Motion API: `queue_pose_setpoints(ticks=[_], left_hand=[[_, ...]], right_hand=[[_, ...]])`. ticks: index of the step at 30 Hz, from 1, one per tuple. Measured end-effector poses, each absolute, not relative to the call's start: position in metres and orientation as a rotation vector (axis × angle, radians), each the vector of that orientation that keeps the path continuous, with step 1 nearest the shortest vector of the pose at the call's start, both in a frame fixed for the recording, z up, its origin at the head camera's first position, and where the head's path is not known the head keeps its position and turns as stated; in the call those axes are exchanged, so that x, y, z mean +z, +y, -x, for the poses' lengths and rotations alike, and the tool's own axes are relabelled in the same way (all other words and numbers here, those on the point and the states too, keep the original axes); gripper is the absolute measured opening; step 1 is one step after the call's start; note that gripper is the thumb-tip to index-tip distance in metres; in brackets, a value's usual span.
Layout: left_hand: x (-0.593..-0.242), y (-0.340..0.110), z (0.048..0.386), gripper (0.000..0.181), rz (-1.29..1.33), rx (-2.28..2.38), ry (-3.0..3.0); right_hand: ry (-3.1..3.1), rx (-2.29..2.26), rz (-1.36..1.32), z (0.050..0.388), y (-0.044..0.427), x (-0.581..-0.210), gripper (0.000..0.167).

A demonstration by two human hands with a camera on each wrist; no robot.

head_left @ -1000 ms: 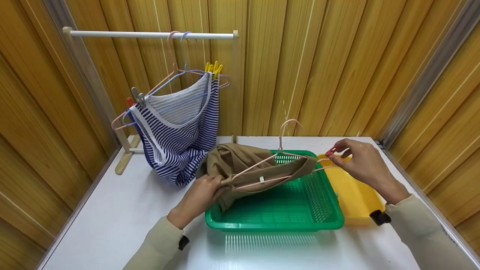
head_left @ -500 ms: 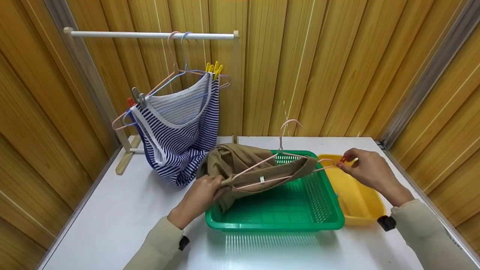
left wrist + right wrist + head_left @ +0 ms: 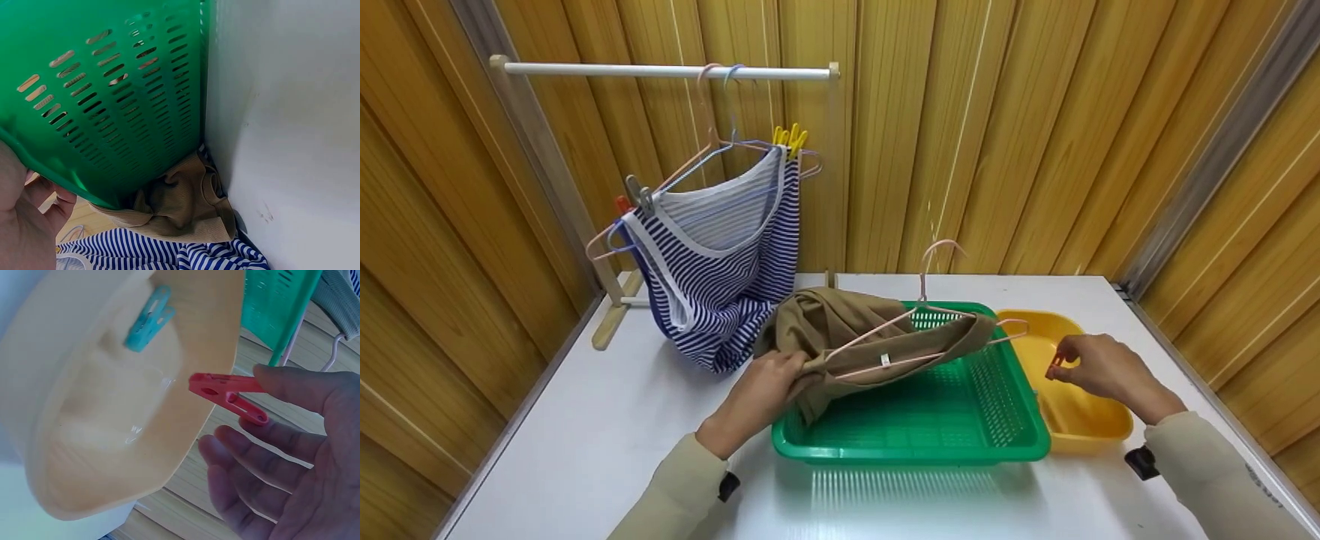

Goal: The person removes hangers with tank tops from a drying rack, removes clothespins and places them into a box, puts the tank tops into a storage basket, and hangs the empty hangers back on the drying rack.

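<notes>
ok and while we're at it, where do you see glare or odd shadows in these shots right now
Head view: the white table shines in front of the green basket, with a striped light-and-shadow pattern; left wrist view: a small glint on the basket's rim, near the left hand; right wrist view: bright glints inside the yellow basin, which looks paler there.

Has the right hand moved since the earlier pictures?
Yes. In the head view, the right hand has shifted right and nearer the person, relative to the green basket.
</notes>
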State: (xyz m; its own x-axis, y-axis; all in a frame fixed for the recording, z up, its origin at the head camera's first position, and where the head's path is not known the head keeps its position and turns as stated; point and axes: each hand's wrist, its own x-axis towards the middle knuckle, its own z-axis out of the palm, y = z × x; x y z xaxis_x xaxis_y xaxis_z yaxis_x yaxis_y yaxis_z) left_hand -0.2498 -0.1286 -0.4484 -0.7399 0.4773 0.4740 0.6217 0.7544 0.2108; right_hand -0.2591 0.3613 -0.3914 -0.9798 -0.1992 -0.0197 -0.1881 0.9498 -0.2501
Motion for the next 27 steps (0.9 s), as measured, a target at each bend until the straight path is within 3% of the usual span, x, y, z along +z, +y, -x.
queue_pose_setpoints(ticks=[13,23,27], left_hand=[[-0.449,-0.128,0.251,0.022,0.844,-0.473,-2.525],[-0.45,-0.128,0.25,0.021,0.844,-0.478,-2.534],[-0.45,-0.128,0.25,0.021,0.842,-0.471,-2.532]], right_hand=[[2.957,-0.329,0.257,0.256,0.368,-0.397,0.037],[2.976,-0.321,0.242,0.255,0.359,-0.386,0.058],[3.071,-0.339,0.279,0.255,0.348,-0.376,0.055]])
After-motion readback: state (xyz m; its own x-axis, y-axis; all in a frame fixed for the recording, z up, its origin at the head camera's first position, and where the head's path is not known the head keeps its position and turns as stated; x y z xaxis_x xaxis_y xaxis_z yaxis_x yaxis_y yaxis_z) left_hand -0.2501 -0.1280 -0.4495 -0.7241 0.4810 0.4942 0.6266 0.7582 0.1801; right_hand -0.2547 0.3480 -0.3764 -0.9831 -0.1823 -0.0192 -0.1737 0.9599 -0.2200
